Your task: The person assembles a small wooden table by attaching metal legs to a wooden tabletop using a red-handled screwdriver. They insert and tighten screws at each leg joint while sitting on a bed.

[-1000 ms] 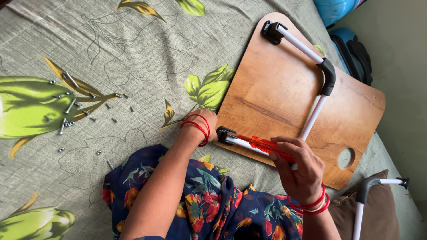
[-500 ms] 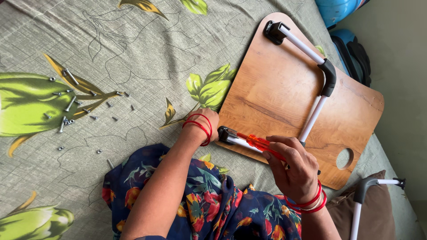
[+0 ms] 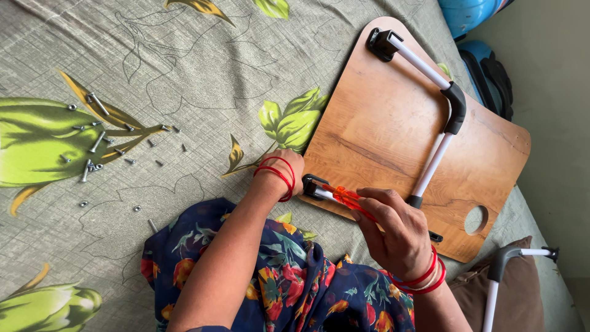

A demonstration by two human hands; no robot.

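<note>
A wooden lap-table top lies upside down on the bedsheet, with a white tube leg and black joints folded across it. My right hand grips a red-handled screwdriver, its tip at a black bracket on the board's near corner. My left hand rests at the board's near edge, right beside that bracket; its fingers are hidden under the board edge. Red bangles circle both wrists.
Several loose screws and bolts lie scattered on the green leaf-print sheet at left. A second white-and-black leg rests on a brown cushion at lower right. A blue bag sits at the top right.
My right hand has shifted slightly on the screwdriver handle. The board and my left hand stay as they were.
</note>
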